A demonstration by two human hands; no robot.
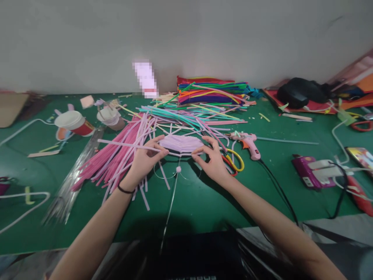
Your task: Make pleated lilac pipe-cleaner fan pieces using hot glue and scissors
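Between my hands is a fan-shaped lilac piece made of rows of pipe cleaner. A thin stem runs down from its middle toward me, with a small lilac ball on it and fine wire loops to each side. My left hand pinches a lilac pipe cleaner at the piece's left edge; its loose end sticks out to the left. At the right edge, my right hand has thumb and index finger closed on the strip along the near side, its other fingers raised.
Pink and lilac pipe cleaners lie at left, with multicoloured bundles behind. A pink glue gun and yellow-handled scissors lie at right, near a purple power strip. Paper cups and clear-wrapped wires are farther left.
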